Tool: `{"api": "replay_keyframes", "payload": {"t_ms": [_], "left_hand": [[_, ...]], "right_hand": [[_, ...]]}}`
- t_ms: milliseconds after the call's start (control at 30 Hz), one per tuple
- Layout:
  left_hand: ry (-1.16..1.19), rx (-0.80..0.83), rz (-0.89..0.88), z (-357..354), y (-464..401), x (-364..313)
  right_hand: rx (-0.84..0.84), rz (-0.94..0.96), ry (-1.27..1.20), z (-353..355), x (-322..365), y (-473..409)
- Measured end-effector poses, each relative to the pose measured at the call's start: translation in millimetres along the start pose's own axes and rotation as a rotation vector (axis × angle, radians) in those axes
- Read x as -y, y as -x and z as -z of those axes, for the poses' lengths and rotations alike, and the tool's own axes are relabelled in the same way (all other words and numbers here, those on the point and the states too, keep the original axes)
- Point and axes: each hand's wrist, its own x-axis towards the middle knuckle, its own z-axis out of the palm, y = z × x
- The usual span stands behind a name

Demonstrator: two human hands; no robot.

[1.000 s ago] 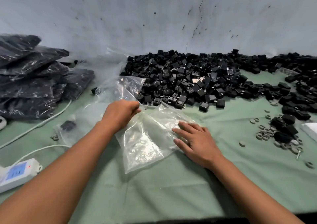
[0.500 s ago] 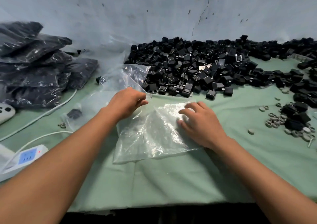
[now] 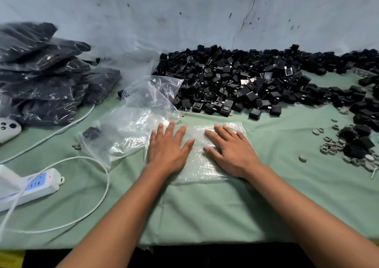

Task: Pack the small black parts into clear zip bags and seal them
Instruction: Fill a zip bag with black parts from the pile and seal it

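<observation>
An empty clear zip bag [image 3: 198, 166] lies flat on the green cloth in front of me. My left hand [image 3: 167, 148] presses on its left part with straight, spread fingers. My right hand [image 3: 230, 149] lies flat on its right part, fingers straight too. A big heap of small black parts [image 3: 235, 83] stretches along the wall just beyond the bag. More loose clear bags [image 3: 141, 116] are crumpled to the left of my left hand, one with a single black part [image 3: 91, 132] inside.
Filled bags of black parts [image 3: 45, 77] are stacked at far left. A white power strip [image 3: 30, 185] and its cable [image 3: 98, 202] lie at left front. Small grey rings [image 3: 332, 146] and more black parts [image 3: 356, 142] are scattered at right. The table's front edge [image 3: 194, 245] is close to me.
My left hand let go of the bag it was gripping and now lies flat on it. My right hand flattened too. The bag has been spread out flat.
</observation>
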Motion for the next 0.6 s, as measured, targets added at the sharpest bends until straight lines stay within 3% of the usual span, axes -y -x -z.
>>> {"api": "replay_keyframes", "payload": {"t_ms": [100, 267, 333, 467, 600], "left_hand": [[-0.033, 0.01, 0.043, -2, 0, 7], [-0.07, 0.007, 0.055, -4, -1, 5], [-0.069, 0.003, 0.057, -4, 0, 5], [-0.07, -0.017, 0.05, -5, -1, 5], [-0.061, -0.03, 0.045, -7, -1, 7]], "right_hand": [[-0.03, -0.016, 0.008, 4, 3, -1], [-0.359, -0.136, -0.015, 35, 14, -44], [-0.339, -0.078, 0.094, 45, 14, -66], [-0.083, 0.042, 0.258, 48, 13, -104], [-0.191, 0.056, 0.308, 39, 13, -116]]}}
